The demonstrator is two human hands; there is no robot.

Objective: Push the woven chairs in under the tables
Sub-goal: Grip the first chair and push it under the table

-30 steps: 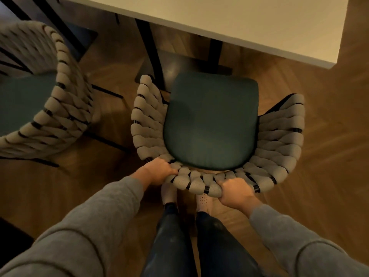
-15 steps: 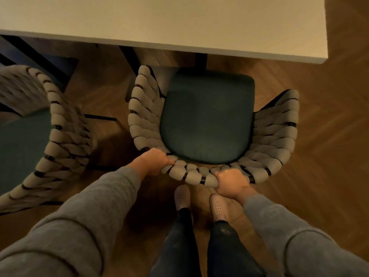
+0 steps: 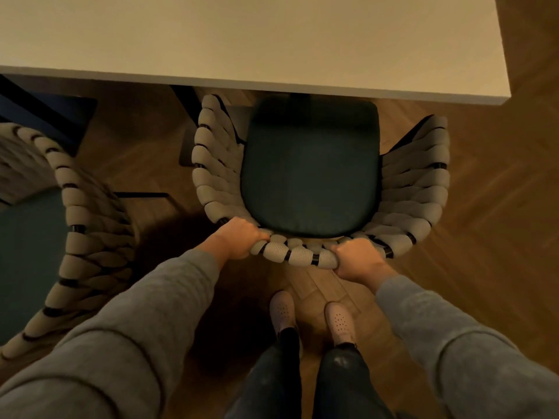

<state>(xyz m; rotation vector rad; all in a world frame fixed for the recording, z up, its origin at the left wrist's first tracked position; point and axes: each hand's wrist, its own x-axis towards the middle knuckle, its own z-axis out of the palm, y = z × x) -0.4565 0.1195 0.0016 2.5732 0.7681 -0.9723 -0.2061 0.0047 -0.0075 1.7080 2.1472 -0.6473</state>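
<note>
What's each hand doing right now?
Left hand: closed on the woven chair back rim.
Right hand: closed on the same rim.

Readable text: none in the head view.
Table top (image 3: 272, 34): plain pale surface, no letters, no numbers.
Woven chair (image 3: 423, 207): only grey bands and a dark green seat, no label or brand to read.
Second woven chair (image 3: 87, 237): no tag or sign to read, and it is partly blurred.
Shoes (image 3: 282, 309): small holes on the upper part, no logo that can be read.
Sleeves (image 3: 136, 328): plain grey cloth, no print.
Floor (image 3: 499, 237): wood pattern only, no marks or signs.
</note>
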